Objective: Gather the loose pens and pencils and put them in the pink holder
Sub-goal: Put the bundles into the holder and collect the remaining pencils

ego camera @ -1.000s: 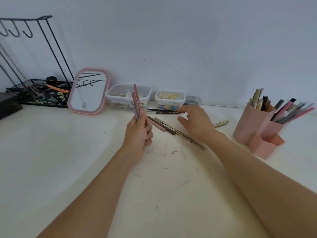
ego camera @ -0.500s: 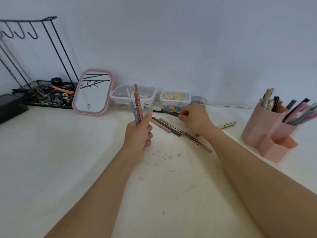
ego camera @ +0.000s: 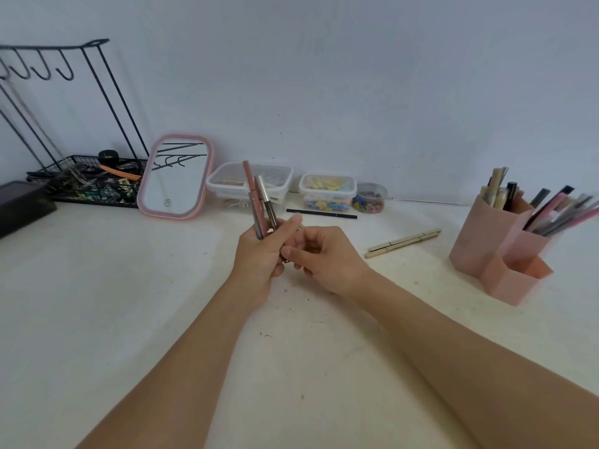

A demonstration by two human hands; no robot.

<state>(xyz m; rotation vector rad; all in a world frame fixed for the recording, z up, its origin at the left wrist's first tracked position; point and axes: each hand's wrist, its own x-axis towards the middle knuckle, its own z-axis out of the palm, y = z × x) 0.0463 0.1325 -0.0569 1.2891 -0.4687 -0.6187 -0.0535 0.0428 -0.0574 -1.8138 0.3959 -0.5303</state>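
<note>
Gathering step under way. Left hand (ego camera: 259, 254) grips upright bundle of pens (ego camera: 261, 202); right hand (ego camera: 324, 257), fingers curled, pinches bundle's lower end. Black pencil (ego camera: 321, 213) and gold pens (ego camera: 403, 243) lie loose on worktop (ego camera: 129, 303). Next: collect these, carry all to pink holder (ego camera: 499, 247), far right, already crowded.

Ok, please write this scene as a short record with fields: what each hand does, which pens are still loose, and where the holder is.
left hand: left hand grips an upright bundle of pens
right hand: right hand touches the bundle's lower end, fingers curled; what it pinches is hidden
loose on table: black pencil in front of the clear boxes; gold pens between the hands and the holder
holder: pink holder at far right, already holding many pens, front compartment looks empty
table: white table
</note>
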